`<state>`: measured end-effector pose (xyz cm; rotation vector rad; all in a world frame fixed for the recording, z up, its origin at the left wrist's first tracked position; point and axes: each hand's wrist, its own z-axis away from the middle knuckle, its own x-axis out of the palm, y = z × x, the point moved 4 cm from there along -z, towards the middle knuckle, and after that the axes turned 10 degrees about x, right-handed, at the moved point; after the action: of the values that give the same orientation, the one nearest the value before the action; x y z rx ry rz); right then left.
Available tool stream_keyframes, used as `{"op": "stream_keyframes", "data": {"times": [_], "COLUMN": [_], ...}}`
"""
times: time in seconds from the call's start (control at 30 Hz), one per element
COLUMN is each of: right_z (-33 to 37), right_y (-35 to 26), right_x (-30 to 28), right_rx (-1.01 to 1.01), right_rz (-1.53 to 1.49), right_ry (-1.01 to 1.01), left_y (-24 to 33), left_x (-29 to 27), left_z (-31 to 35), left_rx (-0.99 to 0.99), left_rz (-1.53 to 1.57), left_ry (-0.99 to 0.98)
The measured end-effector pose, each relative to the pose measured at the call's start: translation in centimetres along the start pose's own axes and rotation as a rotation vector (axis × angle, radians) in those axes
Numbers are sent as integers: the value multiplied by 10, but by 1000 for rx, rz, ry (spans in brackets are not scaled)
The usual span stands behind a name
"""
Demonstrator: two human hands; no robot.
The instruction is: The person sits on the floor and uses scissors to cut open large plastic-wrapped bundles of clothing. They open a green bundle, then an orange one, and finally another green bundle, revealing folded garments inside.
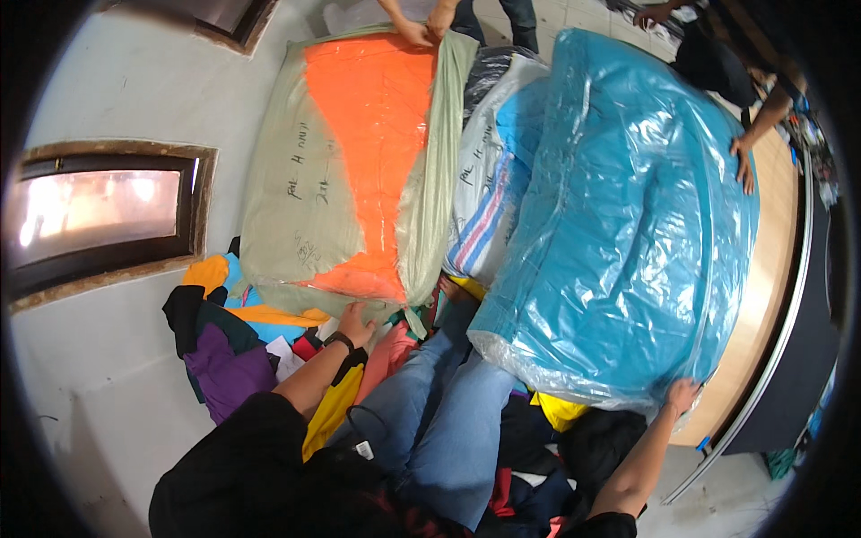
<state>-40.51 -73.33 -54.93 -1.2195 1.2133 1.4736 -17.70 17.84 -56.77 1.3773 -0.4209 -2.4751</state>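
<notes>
Two large packed bales lie before me. At the left is a pale green sack (280, 202) with a bright orange wrapped bundle (381, 117) showing through its opening. My left hand (357, 326), a dark band at its wrist, is at the sack's lower edge, fingers curled against it; their tips are partly hidden. On the right, a big teal bale (619, 215) in clear plastic lies partly over my leg. My right hand (683, 394) grips the plastic at its near right corner, the fingers closed and partly hidden.
Loose clothes (229, 359) pile around my legs (462, 430). A white striped sack (493, 179) sits between the bales. Another person's hands (426, 29) hold the green sack's far edge; a second person's hand (743, 161) rests on the teal bale. A wooden board (762, 269) stands right.
</notes>
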Motion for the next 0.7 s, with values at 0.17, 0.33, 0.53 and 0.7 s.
{"op": "stream_keyframes", "data": {"times": [0.17, 0.33, 0.53, 0.7], "right_z": [-53, -88, -120, -66], "right_y": [98, 128, 63, -132], "right_x": [65, 66, 24, -68], "right_rx": [10, 133, 152, -161], "right_rz": [-435, -343, -128, -247], "right_ry": [-363, -484, -259, 388], "left_y": [-8, 11, 35, 76], "left_x": [-10, -16, -1, 12], "left_z": [-14, -26, -44, -42], "left_rx": [-69, 33, 292, 324], "left_rz": [33, -270, -266, -221], "left_ry": [-104, -38, -119, -72]}}
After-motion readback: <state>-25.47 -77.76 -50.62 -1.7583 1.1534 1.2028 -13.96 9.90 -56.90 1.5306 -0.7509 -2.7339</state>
